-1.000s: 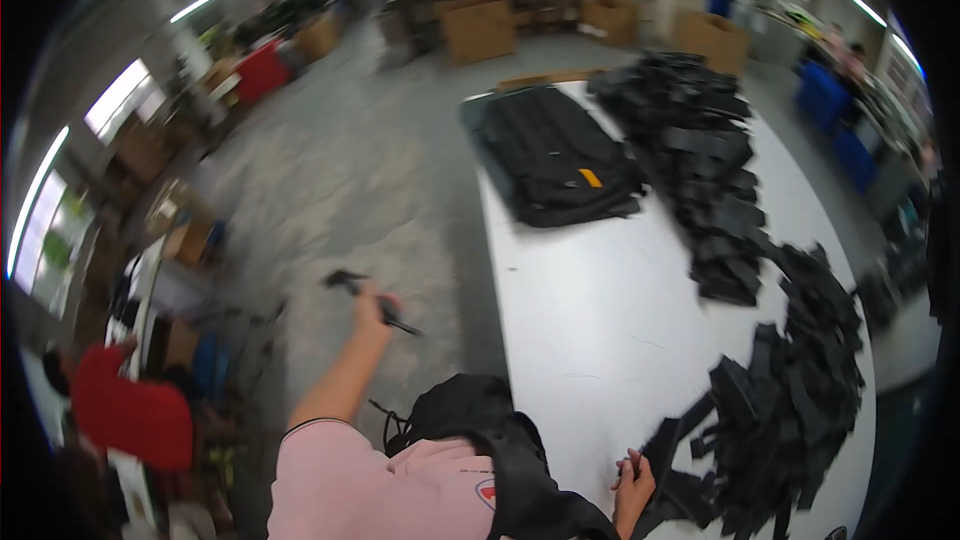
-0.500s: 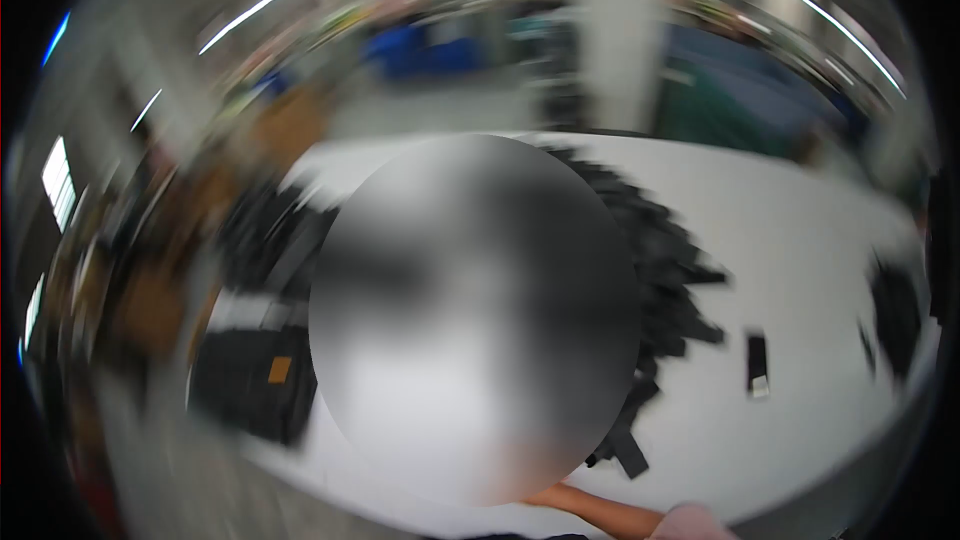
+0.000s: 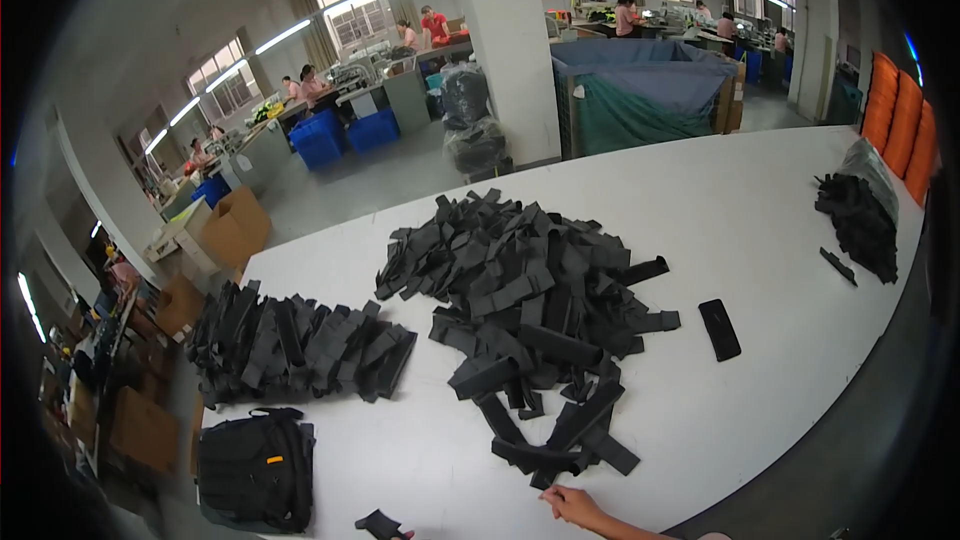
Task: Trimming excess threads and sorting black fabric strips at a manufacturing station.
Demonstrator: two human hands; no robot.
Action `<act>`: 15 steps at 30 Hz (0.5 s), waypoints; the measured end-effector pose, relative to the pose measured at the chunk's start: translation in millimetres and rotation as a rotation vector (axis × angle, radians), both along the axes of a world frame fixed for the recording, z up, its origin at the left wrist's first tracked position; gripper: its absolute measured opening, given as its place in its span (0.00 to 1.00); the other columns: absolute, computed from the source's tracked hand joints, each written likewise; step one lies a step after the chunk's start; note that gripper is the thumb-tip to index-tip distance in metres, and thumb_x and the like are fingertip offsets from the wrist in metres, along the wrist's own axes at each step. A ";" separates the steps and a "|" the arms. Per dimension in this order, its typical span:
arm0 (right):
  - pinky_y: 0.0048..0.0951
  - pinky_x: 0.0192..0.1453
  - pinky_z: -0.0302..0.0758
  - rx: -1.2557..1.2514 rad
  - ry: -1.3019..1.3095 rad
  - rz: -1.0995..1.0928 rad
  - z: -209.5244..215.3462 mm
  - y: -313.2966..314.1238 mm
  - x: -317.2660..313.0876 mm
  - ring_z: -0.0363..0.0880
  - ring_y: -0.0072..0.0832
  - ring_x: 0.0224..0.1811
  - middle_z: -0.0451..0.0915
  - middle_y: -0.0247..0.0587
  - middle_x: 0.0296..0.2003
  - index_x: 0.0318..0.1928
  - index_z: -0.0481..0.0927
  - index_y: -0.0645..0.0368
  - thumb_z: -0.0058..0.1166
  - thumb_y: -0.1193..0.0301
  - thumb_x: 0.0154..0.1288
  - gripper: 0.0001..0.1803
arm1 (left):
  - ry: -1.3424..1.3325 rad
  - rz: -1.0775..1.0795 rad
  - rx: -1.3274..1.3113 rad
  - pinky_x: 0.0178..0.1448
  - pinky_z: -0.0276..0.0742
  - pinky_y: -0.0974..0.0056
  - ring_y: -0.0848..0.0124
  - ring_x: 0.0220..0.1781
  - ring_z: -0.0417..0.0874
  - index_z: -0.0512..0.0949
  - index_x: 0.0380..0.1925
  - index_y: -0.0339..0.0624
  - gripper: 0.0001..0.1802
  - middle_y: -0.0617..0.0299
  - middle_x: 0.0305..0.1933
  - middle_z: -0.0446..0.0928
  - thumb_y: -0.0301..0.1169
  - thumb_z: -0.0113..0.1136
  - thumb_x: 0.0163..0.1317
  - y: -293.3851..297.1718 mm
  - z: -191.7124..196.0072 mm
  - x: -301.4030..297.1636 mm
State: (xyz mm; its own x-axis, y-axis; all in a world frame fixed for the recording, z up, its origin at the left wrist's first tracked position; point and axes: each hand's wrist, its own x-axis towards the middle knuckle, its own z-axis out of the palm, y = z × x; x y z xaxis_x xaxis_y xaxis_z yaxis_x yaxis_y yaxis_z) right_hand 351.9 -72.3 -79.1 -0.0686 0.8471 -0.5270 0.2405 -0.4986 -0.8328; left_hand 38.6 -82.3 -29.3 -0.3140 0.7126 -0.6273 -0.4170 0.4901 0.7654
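Head view: jumbled black straps (image 3: pixel 535 325), perhaps fabric

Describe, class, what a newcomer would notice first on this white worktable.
A big loose heap of black fabric straps fills the middle of the white table. A neater stack of similar pieces lies at its left end, with a black backpack in front. The right hand rests at the near edge.

Bright, sharp, fisheye-bent dark rim

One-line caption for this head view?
A hand rests on a white table beside a heap of black fabric pieces.
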 end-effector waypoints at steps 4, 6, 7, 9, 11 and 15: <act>0.28 0.28 0.71 0.200 -0.157 -0.140 -14.7 11.5 5.0 0.75 0.27 0.25 0.76 0.35 0.25 0.38 0.76 0.56 0.44 0.59 0.65 0.14 | 0.007 -0.042 -0.044 0.36 0.80 0.63 0.66 0.30 0.78 0.69 0.47 0.39 0.23 0.57 0.28 0.73 0.47 0.49 0.64 9.1 -13.4 -1.0; 0.37 0.39 0.72 0.352 -0.411 -0.098 -15.3 19.7 8.7 0.76 0.40 0.39 0.73 0.40 0.33 0.39 0.74 0.56 0.49 0.61 0.62 0.13 | -0.009 -0.075 -0.043 0.35 0.80 0.62 0.66 0.28 0.77 0.70 0.43 0.37 0.21 0.57 0.27 0.73 0.44 0.53 0.62 13.5 -13.8 -5.9; 0.37 0.39 0.72 0.347 -0.417 -0.100 -9.3 21.7 10.2 0.76 0.40 0.39 0.73 0.40 0.33 0.39 0.74 0.56 0.49 0.61 0.62 0.13 | -0.014 -0.079 -0.046 0.35 0.80 0.62 0.66 0.28 0.77 0.70 0.43 0.37 0.21 0.57 0.27 0.73 0.44 0.53 0.62 15.7 -16.4 -8.2; 0.40 0.41 0.73 0.475 -0.562 -0.196 -2.8 24.0 10.8 0.76 0.41 0.40 0.70 0.40 0.42 0.46 0.73 0.55 0.55 0.67 0.56 0.16 | -0.008 -0.092 -0.069 0.33 0.80 0.63 0.66 0.26 0.77 0.71 0.39 0.34 0.20 0.55 0.27 0.74 0.41 0.57 0.60 23.1 -18.4 -6.1; 0.40 0.41 0.74 0.430 -0.647 -0.165 -2.3 24.4 9.6 0.76 0.42 0.40 0.68 0.40 0.44 0.49 0.71 0.53 0.57 0.69 0.53 0.21 | -0.052 -0.116 0.002 0.31 0.80 0.64 0.66 0.25 0.77 0.71 0.34 0.32 0.18 0.54 0.27 0.75 0.37 0.62 0.56 28.6 -19.1 -2.8; 0.40 0.42 0.74 0.300 -0.762 -0.077 8.1 12.1 2.8 0.76 0.42 0.41 0.66 0.40 0.48 0.55 0.67 0.51 0.59 0.73 0.48 0.30 | -0.197 -0.299 -0.008 0.36 0.78 0.58 0.60 0.31 0.80 0.68 0.46 0.37 0.19 0.50 0.32 0.76 0.40 0.53 0.62 29.2 -26.7 -10.1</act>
